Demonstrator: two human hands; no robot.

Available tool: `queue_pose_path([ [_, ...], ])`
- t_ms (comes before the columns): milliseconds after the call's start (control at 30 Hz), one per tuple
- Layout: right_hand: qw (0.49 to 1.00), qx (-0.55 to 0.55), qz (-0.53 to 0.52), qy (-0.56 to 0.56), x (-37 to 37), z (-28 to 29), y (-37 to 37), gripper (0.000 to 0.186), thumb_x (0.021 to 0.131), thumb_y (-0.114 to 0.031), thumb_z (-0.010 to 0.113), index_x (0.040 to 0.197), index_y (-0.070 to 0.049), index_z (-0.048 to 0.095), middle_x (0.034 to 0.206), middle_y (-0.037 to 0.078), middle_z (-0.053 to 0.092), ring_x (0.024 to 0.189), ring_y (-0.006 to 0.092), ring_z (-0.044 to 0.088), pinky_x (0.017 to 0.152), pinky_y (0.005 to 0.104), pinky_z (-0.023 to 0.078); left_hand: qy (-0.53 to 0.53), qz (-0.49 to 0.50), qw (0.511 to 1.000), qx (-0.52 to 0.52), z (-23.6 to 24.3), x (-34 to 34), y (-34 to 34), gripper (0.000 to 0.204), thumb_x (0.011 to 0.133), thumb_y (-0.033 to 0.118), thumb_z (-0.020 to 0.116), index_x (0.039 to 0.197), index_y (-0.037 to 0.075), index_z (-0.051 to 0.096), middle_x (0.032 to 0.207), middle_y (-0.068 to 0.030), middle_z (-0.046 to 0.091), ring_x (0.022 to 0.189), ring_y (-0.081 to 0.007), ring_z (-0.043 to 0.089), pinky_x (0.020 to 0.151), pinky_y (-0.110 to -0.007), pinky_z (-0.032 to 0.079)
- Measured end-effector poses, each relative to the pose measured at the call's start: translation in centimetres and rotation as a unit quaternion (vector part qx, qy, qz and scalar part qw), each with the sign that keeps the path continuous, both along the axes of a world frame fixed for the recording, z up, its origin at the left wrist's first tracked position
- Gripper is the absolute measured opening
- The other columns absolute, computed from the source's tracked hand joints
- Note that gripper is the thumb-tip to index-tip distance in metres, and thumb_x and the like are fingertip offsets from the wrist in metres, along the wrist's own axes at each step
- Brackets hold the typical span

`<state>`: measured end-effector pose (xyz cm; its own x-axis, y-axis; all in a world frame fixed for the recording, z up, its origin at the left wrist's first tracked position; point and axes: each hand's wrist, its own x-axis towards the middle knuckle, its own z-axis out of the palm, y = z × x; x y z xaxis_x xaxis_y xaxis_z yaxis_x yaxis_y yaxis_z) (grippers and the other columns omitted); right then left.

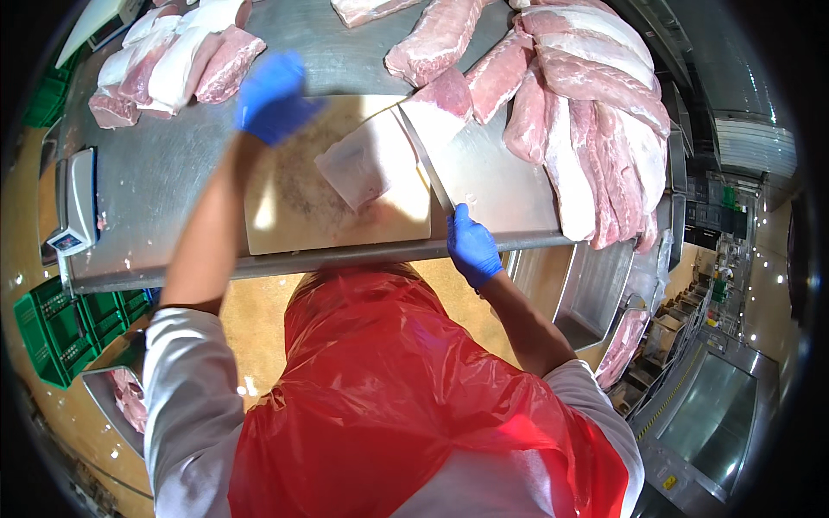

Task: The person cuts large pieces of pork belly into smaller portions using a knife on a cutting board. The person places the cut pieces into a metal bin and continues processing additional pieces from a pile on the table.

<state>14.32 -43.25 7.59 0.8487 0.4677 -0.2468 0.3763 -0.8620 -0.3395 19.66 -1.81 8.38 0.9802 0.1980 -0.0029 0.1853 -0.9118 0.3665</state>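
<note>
My right hand (473, 246), in a blue glove, grips a long knife (423, 161) at the table's front edge. Its blade slants away to the left, along the right side of a pale, fat-covered piece of meat (367, 164) on the cutting board (337, 233). Just beyond the blade lies a pork loin (442, 102), pink at its far end and white with fat nearer me. My left hand (275, 97), also blue-gloved, is over the board's far left corner, beside several cut meat pieces (177, 69). Motion smears its fingers, so their pose is unclear.
Several long pork loins (596, 112) are heaped on the right of the steel table (173, 190). A scale (76, 203) stands at the left edge. Green crates (60, 332) are below on the left; metal tubs (596, 289) stand below right, one with meat (622, 345).
</note>
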Motion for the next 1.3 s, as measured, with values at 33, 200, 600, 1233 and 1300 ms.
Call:
queue_pose_path([
  [33,1.0,0.0,0.014,0.006,0.6,-0.6,-0.1,0.018,0.105,-0.02,0.046,0.106,-0.003,0.04,0.066,0.026,0.061,0.062,0.0476,0.063,0.055,0.0582,0.048,0.015,-0.005,0.993,-0.118,-4.0,-0.3,-2.9,0.105,0.075,0.057,0.08,0.148,-0.004,0.037,0.139,-0.0296,0.049,0.131,-0.0401,0.048,0.108,-0.046,0.042],
  [200,0.997,-0.039,0.059,0.032,2.1,-1.9,-1.3,0.021,0.103,-0.018,0.046,0.113,0.0,0.04,0.073,0.03,0.063,0.068,0.0519,0.062,0.06,0.0606,0.047,0.108,-0.009,0.993,0.052,-4.6,-2.8,-15.0,0.129,0.067,0.074,0.074,0.153,-0.007,0.021,0.13,-0.0217,0.054,0.123,-0.0356,0.054,0.107,-0.062,0.036],
  [600,0.995,0.056,0.08,0.024,8.1,-6.1,5.4,0.023,0.096,-0.009,0.047,0.115,0.003,0.043,0.084,0.033,0.064,0.079,0.0521,0.064,0.07,0.0593,0.05,0.057,0.043,0.994,0.085,-6.2,-2.2,-15.8,0.097,0.071,0.05,0.081,0.145,0.0,0.043,0.111,-0.0142,0.062,0.101,-0.0318,0.065,0.093,-0.051,0.049],
  [1233,0.975,0.151,-0.163,-0.01,-7.1,-6.9,-7.0,0.012,0.101,-0.019,0.055,0.1,-0.008,0.053,0.068,0.017,0.06,0.06,0.0362,0.064,0.053,0.0455,0.047,-0.253,0.352,0.876,0.21,4.7,2.3,20.0,0.071,0.098,0.045,0.054,0.141,-0.01,0.044,0.155,-0.0305,0.03,0.138,-0.0441,0.039,0.114,-0.05,0.036],
  [1300,0.959,0.185,-0.212,-0.022,-6.9,-8.2,-7.5,0.02,0.103,-0.024,0.056,0.101,-0.005,0.051,0.068,0.014,0.062,0.058,0.0314,0.064,0.053,0.0432,0.048,-0.249,0.255,0.922,0.149,1.3,7.0,7.5,0.077,0.097,0.054,0.049,0.144,-0.007,0.041,0.158,-0.0305,0.022,0.146,-0.0484,0.027,0.115,-0.058,0.031],
])
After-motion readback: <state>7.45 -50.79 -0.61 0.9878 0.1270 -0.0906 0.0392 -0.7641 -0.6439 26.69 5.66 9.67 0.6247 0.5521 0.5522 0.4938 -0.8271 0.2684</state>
